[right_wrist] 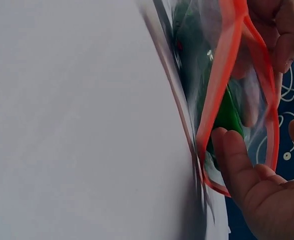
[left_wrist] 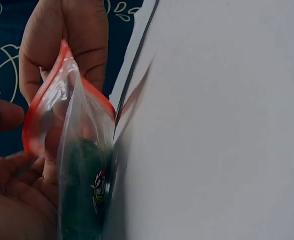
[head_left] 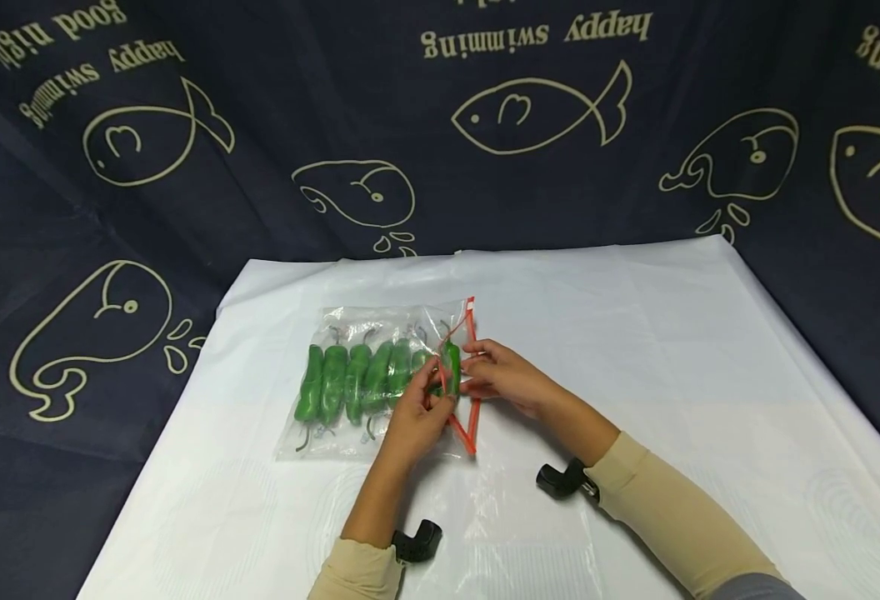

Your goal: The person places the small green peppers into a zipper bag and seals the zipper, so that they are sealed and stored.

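Note:
A clear zip bag (head_left: 308, 450) with a red zip edge lies on the white table, its mouth spread toward the right. Several green peppers (head_left: 333, 383) sit side by side inside it, and one more pepper (head_left: 452, 367) is just within the mouth. My left hand (head_left: 417, 421) holds the near lip of the bag, fingers curled at the red edge. From the right, my right hand (head_left: 511, 377) reaches into the mouth. Its extended fingers (right_wrist: 232, 150) touch the pepper nearest the mouth, while the thumb stays apart. Plastic partly veils the left fingertips.
The white-covered table (head_left: 635, 333) extends around the bag. Behind it hangs a dark blue cloth (head_left: 260, 92) with fish and whale drawings. A black wrist mount (head_left: 417, 542) sits on the left forearm and another mount (head_left: 560, 481) on the right.

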{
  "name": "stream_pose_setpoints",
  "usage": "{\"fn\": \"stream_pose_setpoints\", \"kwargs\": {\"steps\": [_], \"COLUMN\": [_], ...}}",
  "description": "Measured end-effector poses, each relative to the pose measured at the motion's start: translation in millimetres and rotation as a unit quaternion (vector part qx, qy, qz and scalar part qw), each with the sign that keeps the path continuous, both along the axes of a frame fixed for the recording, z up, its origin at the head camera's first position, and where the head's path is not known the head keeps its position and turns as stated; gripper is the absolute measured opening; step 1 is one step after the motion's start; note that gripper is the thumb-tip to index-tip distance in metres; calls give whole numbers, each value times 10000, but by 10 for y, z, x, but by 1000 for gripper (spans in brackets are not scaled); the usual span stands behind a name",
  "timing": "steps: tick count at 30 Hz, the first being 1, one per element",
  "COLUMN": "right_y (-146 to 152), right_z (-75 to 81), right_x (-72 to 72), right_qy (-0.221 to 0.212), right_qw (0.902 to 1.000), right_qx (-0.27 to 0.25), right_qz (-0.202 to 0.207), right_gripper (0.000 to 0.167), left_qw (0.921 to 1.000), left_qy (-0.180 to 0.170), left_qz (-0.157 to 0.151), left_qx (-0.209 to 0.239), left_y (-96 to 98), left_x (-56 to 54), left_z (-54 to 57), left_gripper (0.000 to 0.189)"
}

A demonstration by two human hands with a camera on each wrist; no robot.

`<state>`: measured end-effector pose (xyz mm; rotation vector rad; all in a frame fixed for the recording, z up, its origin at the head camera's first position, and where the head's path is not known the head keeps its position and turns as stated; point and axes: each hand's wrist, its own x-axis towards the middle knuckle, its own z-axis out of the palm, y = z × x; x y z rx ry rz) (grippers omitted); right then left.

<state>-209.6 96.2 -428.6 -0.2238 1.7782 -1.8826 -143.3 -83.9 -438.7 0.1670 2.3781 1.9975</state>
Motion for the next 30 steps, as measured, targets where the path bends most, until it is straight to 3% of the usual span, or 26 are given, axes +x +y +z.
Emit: {"fn": "stream_pose_setpoints", "kwargs": {"steps": [4, 8, 15, 23, 30], "right_y": [21, 27, 75, 200, 252], "right_z": [-9, -20, -38, 44, 77], "right_x": [-3, -11, -29, -146, -444], "right_qy": [-81, -121, -194, -74, -305], "right_qw": [9999, 9999, 9997, 9983, 9929], "right_qx": [-79, -22, -3, 213, 312], "right_qz": [9, -62, -171, -539, -1103], "right_gripper": [56, 58, 62, 64, 54], "left_qw": [9982, 9909, 9775, 9494, 9271], "left_qy": [307, 602, 678, 844, 929], "left_qz": [-107, -222, -662, -880, -959], "left_qx": [-497, -1185, -1882, -2895, -3502], "left_y": [5, 5, 8, 63, 99], "left_x": [2, 8, 24, 29, 27], "left_z": [-13, -7, 24, 74, 135], "left_gripper": [54, 52, 51, 48, 45]}}
